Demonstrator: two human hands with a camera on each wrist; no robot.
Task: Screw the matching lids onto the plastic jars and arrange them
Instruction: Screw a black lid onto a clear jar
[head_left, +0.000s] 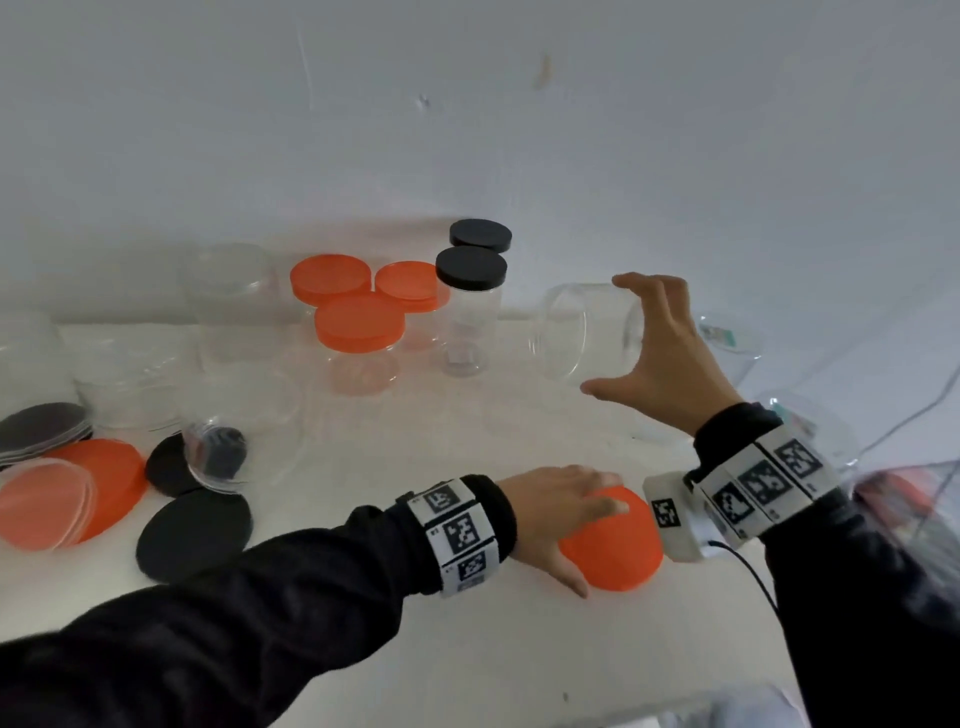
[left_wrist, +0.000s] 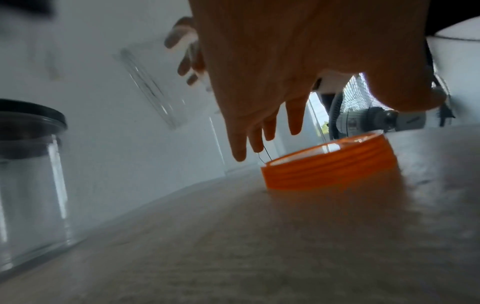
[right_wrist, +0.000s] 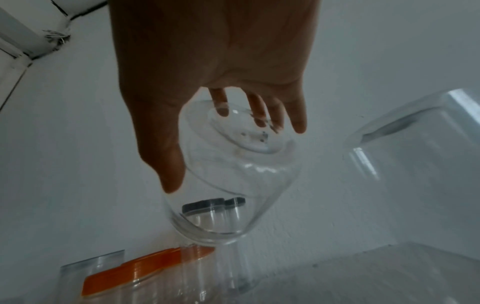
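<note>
A clear jar is being held tilted above the table by the right hand, fingers curled round it; an orange lid is being covered by the spread left hand. Five jars are capped; several are still waiting.

A hand over an orange lid

The left hand spreads its fingers above the orange lid on the table.
</note>
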